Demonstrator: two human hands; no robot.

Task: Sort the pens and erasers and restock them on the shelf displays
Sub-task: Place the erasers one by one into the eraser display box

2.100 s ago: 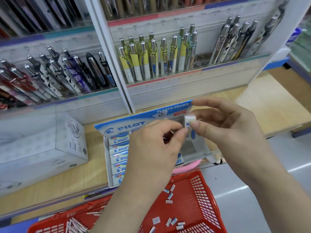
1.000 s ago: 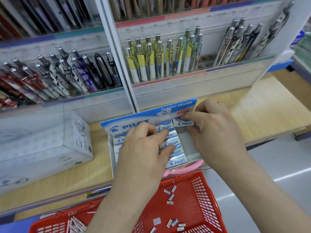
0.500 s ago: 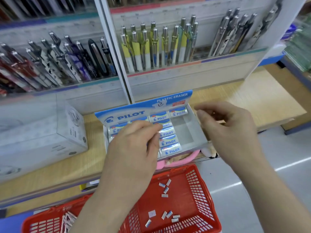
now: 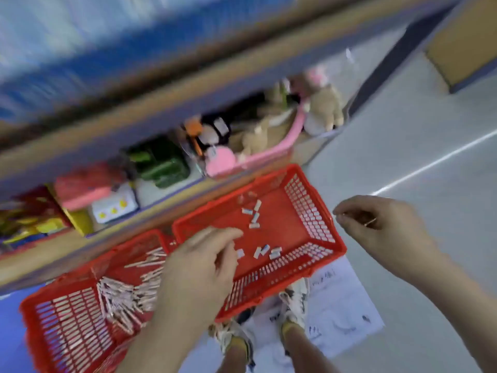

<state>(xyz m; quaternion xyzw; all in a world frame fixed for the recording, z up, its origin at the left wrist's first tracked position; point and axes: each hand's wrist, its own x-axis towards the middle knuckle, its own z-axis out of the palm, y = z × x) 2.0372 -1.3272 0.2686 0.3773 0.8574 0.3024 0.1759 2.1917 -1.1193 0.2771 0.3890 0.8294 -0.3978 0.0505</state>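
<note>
Frame motion-blurred.

Erasers (image 4: 254, 218): loose in the right-hand red basket (image 4: 317, 211). One cluster lies toward its far edge, another near its front edge.

Pens (image 4: 126, 294): piled in the left red basket (image 4: 67, 332), toward its right edge.

Left hand (image 4: 199, 267): over the eraser basket's near-left corner, fingers loosely curled, nothing held.

Right hand (image 4: 376, 227): beyond that basket's right edge, over the floor (image 4: 430, 130), fingers curled. Cannot tell whether it holds anything.
</note>
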